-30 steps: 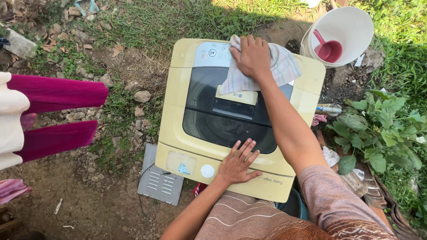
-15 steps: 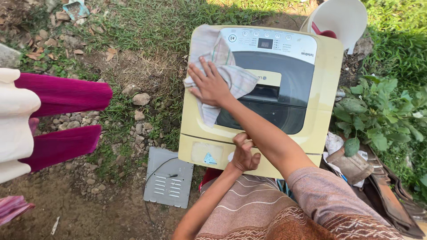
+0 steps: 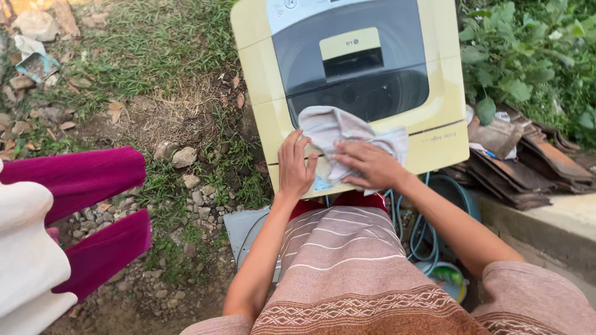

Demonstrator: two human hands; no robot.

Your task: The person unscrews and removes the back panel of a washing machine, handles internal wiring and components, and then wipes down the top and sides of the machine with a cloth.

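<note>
Both hands lie flat, right hand pressing a crumpled pale cloth, left hand on the yellow washing machine.

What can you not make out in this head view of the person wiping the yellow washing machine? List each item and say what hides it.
- Washing machine: its back end, cut off by the top edge.
- Front corner of the lid: hidden under the cloth and the right hand.
- Drum contents: lost behind the dark lid window.
- Left hand: its palm, pressed flat on the machine.
- Hose: its ends, behind the right arm and the skirt.
</note>
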